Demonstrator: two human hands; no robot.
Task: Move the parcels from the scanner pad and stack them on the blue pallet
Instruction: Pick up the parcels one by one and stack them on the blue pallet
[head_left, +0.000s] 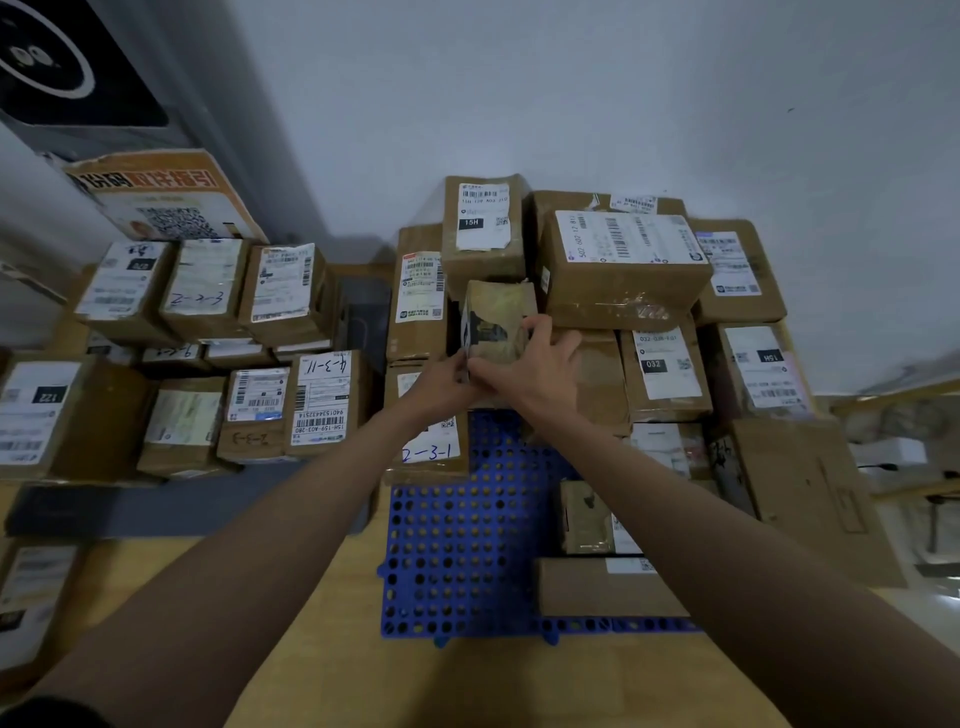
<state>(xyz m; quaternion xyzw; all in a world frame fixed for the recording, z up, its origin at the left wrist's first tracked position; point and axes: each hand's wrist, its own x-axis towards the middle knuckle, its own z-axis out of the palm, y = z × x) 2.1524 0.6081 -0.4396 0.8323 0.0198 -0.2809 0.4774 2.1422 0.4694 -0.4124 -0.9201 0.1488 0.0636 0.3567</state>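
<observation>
Both my hands hold one small brown parcel (496, 319) with a black mark on its side, upright in a gap in the stack of parcels (623, 260) on the blue pallet (452, 545). My left hand (441, 382) grips its lower left corner. My right hand (535, 364) wraps its right side and lower edge. The pallet's perforated front left part lies bare. A dark grey scanner pad (130, 506) lies to the left, with several labelled parcels (260, 410) behind it.
A wooden table (311, 649) carries everything. The white wall (571, 104) stands right behind the stack. An orange-edged sign (166, 202) leans at the back left. More parcels (31, 597) sit at the near left edge. Flat boxes (602, 587) lie on the pallet's front right.
</observation>
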